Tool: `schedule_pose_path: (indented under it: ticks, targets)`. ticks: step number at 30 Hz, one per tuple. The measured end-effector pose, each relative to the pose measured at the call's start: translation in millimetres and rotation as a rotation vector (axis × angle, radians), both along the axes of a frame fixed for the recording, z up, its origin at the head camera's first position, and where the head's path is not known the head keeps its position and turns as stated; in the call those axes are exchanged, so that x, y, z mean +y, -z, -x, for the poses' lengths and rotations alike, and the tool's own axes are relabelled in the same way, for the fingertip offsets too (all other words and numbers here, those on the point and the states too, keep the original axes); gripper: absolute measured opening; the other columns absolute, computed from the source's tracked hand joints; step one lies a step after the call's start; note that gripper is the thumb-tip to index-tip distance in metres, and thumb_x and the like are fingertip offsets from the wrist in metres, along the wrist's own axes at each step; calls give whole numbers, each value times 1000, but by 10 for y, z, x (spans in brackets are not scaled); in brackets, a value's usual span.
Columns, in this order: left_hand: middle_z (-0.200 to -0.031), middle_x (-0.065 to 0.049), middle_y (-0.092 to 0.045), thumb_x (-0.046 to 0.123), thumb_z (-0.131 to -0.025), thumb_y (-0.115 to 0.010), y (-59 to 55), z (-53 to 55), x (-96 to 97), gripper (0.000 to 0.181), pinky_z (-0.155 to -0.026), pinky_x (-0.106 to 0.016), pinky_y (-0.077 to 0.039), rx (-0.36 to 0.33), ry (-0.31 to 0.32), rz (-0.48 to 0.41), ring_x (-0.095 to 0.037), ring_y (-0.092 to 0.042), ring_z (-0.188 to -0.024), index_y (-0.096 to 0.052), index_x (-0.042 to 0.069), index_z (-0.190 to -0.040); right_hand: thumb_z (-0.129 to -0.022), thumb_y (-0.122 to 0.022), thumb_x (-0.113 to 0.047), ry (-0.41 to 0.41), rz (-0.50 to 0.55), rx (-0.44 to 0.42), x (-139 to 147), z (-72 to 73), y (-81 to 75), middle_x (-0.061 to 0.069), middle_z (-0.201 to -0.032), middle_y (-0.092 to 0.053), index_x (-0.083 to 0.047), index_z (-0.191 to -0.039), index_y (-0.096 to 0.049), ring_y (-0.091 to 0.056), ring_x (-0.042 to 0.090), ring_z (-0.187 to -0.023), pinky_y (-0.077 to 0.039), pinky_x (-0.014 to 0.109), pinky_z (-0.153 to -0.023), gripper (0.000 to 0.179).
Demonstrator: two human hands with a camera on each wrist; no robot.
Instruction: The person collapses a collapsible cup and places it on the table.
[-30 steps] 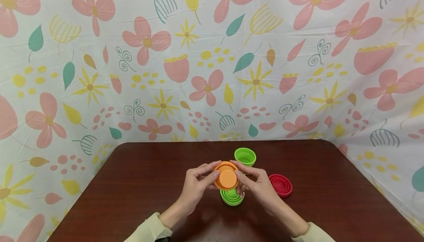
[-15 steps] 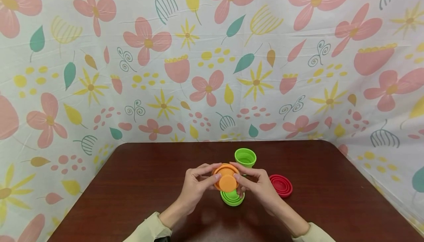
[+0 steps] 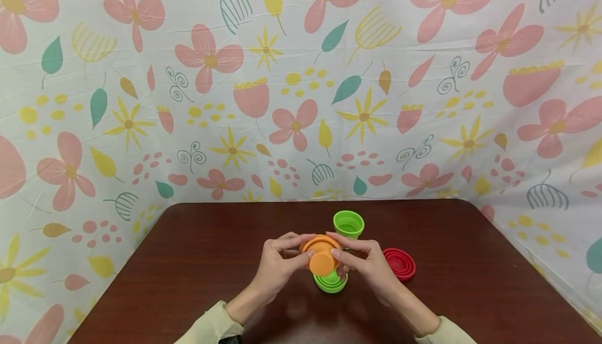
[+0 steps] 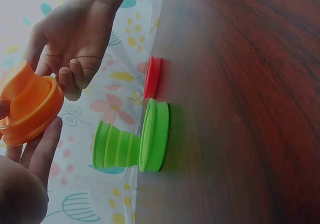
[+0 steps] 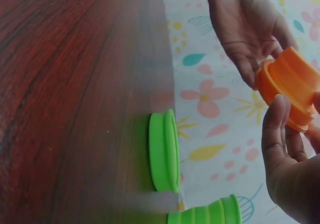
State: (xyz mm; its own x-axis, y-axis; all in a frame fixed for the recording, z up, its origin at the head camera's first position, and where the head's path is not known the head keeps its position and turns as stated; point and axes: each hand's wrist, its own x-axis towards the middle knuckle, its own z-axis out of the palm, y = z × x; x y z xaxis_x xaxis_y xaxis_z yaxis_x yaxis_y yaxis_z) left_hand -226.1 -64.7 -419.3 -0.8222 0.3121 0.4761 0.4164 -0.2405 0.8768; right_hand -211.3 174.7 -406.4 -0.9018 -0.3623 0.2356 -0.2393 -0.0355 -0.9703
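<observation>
Both hands hold an orange collapsible cup (image 3: 322, 264) above the table, its round base toward the head camera and slanting downward. My left hand (image 3: 276, 261) grips its left side, thumb by the base and fingers at the rim. On the other side my right hand (image 3: 370, 264) grips it the same way. In the right wrist view the orange cup (image 5: 292, 81) has its base standing out from the wide rim, partly extended. Below it lies a collapsed green cup (image 3: 330, 284), partly hidden by the orange one.
An extended green cup (image 3: 348, 221) stands upright behind the hands, its lower part hidden by the right hand. To the right, a collapsed red cup (image 3: 400, 264) lies on the dark brown table (image 3: 211, 250). A flowered cloth (image 3: 301, 82) hangs behind the table.
The orange cup's base has come further out from its rim and tilted downward. Both hands keep their hold, with thumbs shifted slightly lower. The other cups have stayed put.
</observation>
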Motion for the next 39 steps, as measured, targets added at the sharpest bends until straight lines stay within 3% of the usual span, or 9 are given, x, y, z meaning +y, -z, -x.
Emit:
schedule_pose_path:
  ticks: [5, 12, 29, 39]
  targets:
    - [-104, -13, -72, -3, -91, -78, 2, 16, 4, 34, -74, -35, -65, 44, -50, 49, -23, -75, -89, -77, 0, -124, -108, -62, -16, 0, 14, -9, -18, 2, 19, 9, -90, -71, 3, -149, -57, -62, 19, -68, -62, 40, -63, 45]
    - [-104, -14, -71, -2, -90, -78, -11, 11, 0, 33, -75, -34, -65, 62, -66, 80, -23, -75, -89, -78, 2, -123, -108, -62, -14, 7, 31, -6, -28, 5, 34, 7, -88, -71, 4, -148, -57, -61, 17, -68, -61, 35, -61, 44]
    - [-103, -12, -73, -2, -89, -79, -26, 2, 2, 32, -80, -37, -64, 72, -93, 125, -24, -70, -97, -81, 7, -120, -104, -69, -14, 41, -2, -1, -16, -19, -6, 17, -124, -72, 2, -144, -62, -62, 19, -65, -62, 36, -62, 43]
    - [-103, -13, -72, -3, -90, -78, -12, 11, 0, 31, -73, -33, -64, 38, -81, 116, -24, -72, -89, -81, 7, -119, -102, -70, -12, 52, -17, 28, -21, -5, 16, 19, -126, -70, -1, -141, -66, -63, 19, -64, -62, 36, -61, 41]
